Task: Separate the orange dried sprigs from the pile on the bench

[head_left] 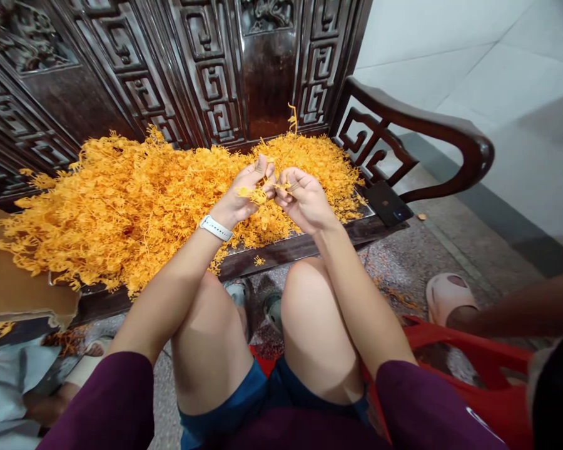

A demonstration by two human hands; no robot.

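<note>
A big heap of orange plastic sprigs (122,200) covers the seat of a dark carved wooden bench (281,247). Above its front edge my left hand (244,194), with a white watch on the wrist, pinches a small orange sprig piece (259,195). My right hand (304,200) is closed on the other end of the same piece (285,185), fingers curled. Both hands meet at the middle of the view, just over the heap.
A dark phone (388,204) lies on the bench's right end by the armrest (431,134). Brown cardboard (14,281) sits at left. Another person's leg and sandal (450,300) are at right, beside a red stool (488,369). Loose sprigs litter the floor.
</note>
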